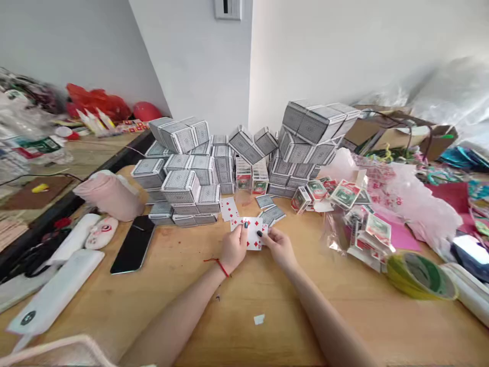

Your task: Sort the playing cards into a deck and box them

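Note:
Both my hands meet over the wooden table, holding red diamond playing cards (253, 237) face up. My left hand (234, 247), with a red string on its wrist, is closed on their left side, thumb on top. Pinched at the right edge, where a 5 shows, the cards are also in my right hand (281, 247). How many cards are held I cannot tell. Just beyond my left hand lies a loose diamond card (229, 208). Face-down grey-backed cards (272, 215) lie beyond my right hand.
Stacked blocks of grey-backed cards (181, 186) stand behind, with another tall stack (313, 122) at right. Red-green card boxes (346, 193) lie right of my hands, near yellow tape (420, 275). A phone (133, 245) and a pink cloth roll (110, 196) are left.

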A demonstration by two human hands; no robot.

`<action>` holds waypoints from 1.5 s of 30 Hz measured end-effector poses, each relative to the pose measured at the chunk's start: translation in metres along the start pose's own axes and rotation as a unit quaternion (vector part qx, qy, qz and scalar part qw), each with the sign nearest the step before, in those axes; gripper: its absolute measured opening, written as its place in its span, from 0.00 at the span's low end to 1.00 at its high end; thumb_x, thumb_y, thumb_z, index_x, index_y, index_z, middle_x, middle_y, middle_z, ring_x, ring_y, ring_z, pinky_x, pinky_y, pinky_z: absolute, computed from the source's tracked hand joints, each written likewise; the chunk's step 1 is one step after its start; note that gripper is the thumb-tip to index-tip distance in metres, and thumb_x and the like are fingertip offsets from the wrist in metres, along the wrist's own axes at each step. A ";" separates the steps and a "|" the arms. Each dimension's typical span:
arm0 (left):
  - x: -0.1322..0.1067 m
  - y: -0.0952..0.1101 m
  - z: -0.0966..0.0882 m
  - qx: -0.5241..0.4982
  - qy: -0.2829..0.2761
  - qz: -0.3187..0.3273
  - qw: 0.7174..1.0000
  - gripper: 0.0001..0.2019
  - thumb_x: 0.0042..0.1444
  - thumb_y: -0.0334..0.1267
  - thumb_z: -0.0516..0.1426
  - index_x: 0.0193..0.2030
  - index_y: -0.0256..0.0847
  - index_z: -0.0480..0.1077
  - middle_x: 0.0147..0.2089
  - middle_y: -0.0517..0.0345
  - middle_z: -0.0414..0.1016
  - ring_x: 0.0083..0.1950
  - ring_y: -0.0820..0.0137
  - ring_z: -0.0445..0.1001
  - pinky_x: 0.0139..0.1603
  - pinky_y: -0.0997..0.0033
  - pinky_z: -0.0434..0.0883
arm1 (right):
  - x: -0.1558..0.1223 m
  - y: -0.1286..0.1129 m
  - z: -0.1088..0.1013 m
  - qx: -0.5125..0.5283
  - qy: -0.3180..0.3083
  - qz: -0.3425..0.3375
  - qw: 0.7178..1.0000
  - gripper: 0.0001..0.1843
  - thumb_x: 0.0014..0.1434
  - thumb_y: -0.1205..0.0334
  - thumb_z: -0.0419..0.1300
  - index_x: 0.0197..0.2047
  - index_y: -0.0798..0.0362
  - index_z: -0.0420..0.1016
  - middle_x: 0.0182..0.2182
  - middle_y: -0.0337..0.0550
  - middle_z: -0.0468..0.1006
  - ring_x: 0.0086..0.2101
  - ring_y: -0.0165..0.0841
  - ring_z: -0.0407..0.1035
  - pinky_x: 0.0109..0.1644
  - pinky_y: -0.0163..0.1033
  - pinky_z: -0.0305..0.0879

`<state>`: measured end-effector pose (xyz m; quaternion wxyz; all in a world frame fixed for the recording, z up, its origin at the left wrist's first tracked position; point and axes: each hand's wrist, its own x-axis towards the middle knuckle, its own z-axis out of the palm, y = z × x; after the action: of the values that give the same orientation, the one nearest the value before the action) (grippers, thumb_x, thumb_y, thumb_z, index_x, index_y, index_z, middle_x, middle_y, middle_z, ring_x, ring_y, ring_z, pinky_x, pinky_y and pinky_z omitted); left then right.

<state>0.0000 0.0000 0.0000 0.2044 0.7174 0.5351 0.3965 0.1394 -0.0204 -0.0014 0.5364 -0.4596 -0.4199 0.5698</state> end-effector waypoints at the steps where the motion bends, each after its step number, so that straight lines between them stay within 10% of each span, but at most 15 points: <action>1: 0.000 -0.001 0.000 0.001 0.004 -0.005 1.000 0.17 0.61 0.41 0.40 0.23 0.40 0.56 0.15 0.65 0.54 0.16 0.78 0.55 0.20 0.76 0.50 | 0.000 -0.001 0.000 -0.004 -0.014 -0.007 1.000 0.14 0.50 0.51 0.60 0.35 0.53 0.75 0.31 0.42 0.78 0.31 0.34 0.70 0.38 0.39 0.66; 13: -0.005 -0.003 0.003 0.153 0.052 0.047 0.986 0.17 0.61 0.39 0.39 0.31 0.36 0.65 0.18 0.57 0.66 0.19 0.72 0.66 0.21 0.74 0.55 | -0.004 0.002 0.007 -0.095 0.009 -0.033 0.995 0.19 0.53 0.48 0.53 0.37 0.55 0.74 0.28 0.43 0.76 0.27 0.35 0.68 0.30 0.36 0.64; 25: -0.021 0.013 0.006 0.144 0.090 0.188 0.967 0.16 0.61 0.33 0.42 0.50 0.32 0.64 0.28 0.50 0.76 0.26 0.72 0.74 0.29 0.77 0.69 | -0.021 0.003 0.021 -0.441 0.141 -0.129 0.877 0.18 0.59 0.56 0.45 0.32 0.55 0.72 0.19 0.42 0.71 0.18 0.28 0.60 0.23 0.32 0.52; 34: -0.016 0.011 0.005 0.104 0.102 0.166 0.975 0.16 0.61 0.33 0.42 0.50 0.33 0.64 0.33 0.49 0.77 0.28 0.71 0.75 0.31 0.77 0.71 | -0.011 -0.002 0.018 -0.145 0.076 -0.089 0.982 0.19 0.56 0.52 0.51 0.43 0.56 0.70 0.26 0.43 0.75 0.25 0.31 0.67 0.27 0.33 0.64; 45: -0.017 0.014 0.004 0.093 0.036 0.198 0.975 0.18 0.61 0.33 0.42 0.56 0.35 0.59 0.36 0.50 0.77 0.30 0.73 0.75 0.33 0.76 0.71 | -0.014 -0.001 0.017 -0.328 0.197 -0.125 0.916 0.17 0.56 0.51 0.50 0.32 0.54 0.71 0.25 0.44 0.76 0.24 0.30 0.69 0.30 0.33 0.63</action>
<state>0.0098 -0.0204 0.0014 0.0347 0.8104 0.4237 0.4031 0.1235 -0.0336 0.0046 0.4943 -0.6564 -0.5229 0.2268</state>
